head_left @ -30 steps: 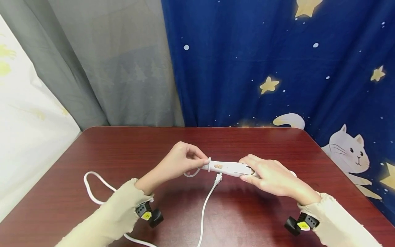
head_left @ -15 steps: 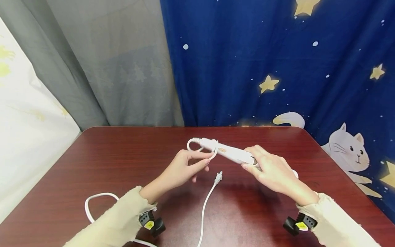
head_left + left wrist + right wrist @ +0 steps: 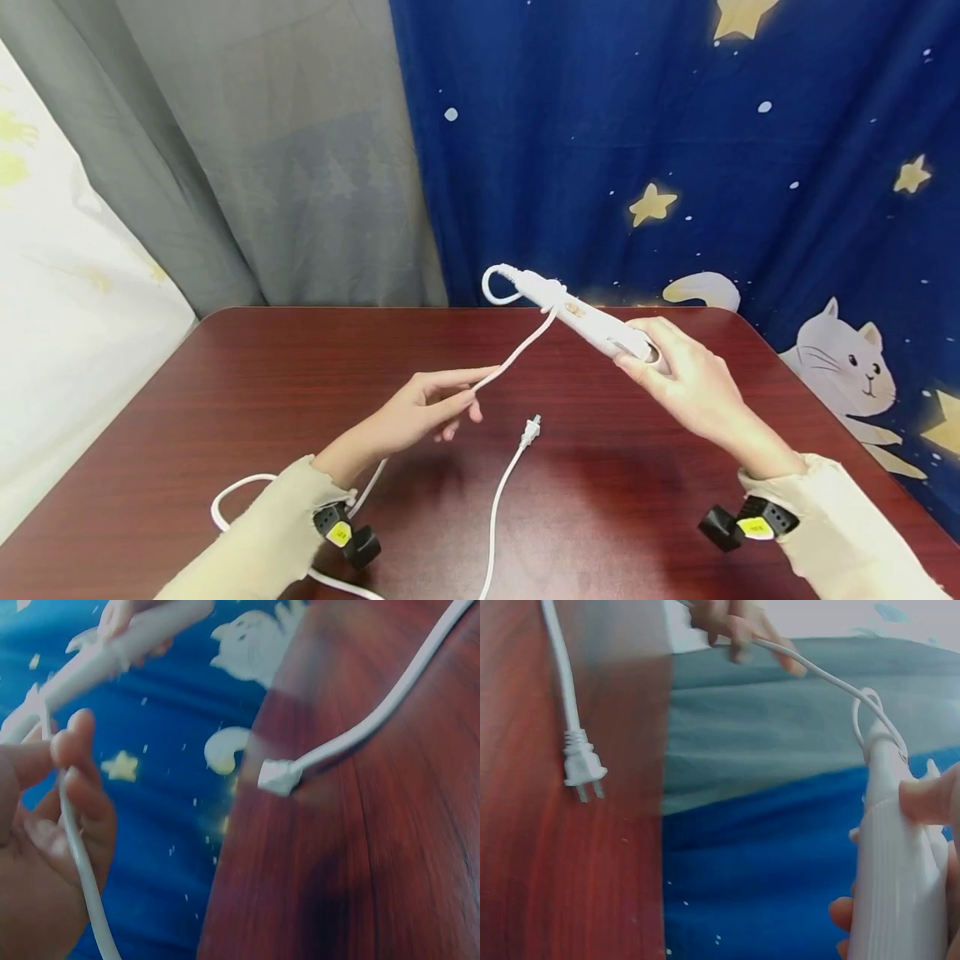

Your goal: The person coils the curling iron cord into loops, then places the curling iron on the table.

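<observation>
Currently, your right hand [image 3: 693, 379] is gripping the wand [image 3: 603, 329] by its lower part, its fingers [image 3: 654, 327] curling snugly around it, and is holding it up off the surface [image 3: 615, 517]. The wand is tilting, its corded end pointing up and to the left, its gold switch [image 3: 574, 308] facing you. The cord [image 3: 519, 348] is making a loop at that upper end, meeting the body just above the switch, then running down nearly straight to your left hand [image 3: 405, 414]. There, your thumb and forefinger are pinching the cord with hardly any gap, while the other fingers are bending loosely below. More cord is lying in a curve to the left, passing under your left sleeve [image 3: 258, 533]. The plug [image 3: 531, 431] is resting on the surface between your hands, touching neither, its prongs pointing away from you. Behind, a blue curtain [image 3: 540, 167] is hanging.
</observation>
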### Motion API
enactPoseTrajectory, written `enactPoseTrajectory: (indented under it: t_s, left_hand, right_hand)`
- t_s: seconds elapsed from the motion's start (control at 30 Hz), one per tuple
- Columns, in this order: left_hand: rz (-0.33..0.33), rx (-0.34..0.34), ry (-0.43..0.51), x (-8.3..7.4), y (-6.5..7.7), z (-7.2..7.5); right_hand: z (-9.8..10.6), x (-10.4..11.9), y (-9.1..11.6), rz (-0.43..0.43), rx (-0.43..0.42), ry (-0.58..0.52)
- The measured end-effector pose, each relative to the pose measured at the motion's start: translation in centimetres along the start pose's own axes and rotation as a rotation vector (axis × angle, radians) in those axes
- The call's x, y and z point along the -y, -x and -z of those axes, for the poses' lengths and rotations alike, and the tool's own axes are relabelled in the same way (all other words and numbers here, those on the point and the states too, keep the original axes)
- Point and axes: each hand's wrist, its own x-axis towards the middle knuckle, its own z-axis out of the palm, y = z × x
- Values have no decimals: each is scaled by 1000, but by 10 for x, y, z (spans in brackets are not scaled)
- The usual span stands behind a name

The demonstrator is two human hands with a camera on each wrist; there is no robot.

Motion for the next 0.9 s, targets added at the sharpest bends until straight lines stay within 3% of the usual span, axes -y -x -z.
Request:
enactPoseTrajectory:
  t_s: [0.13,0.23,0.37,0.53,0.63,0.73,0.8,0.9]
  left_hand:
    - [48,1,10,5,3,9]
    - [138,-34,-16,9,-1,11]
    - [240,-100,-35,17,-9,13]
    - [299,-187,-90,23,-19,17]
    - [309,-275,-153,23,-26,19]
    - [270,-326,-216,26,-32,23]
    - [243,-318,-243,27,-36,24]
    - [199,-236,-257,28,-41,23]
  right_hand:
    - [8,-1,0,-11,27,-46]
    - [11,1,3,4,49,-90]
    - [13,6,5,66,62,-119]
    - [15,11,10,164,89,-118]
    - [16,13,13,231,111,-132]
    - [15,13,15,288,138,-148]
    - [14,13,17,313,156,-158]
    - [12,12,19,341,190,-164]
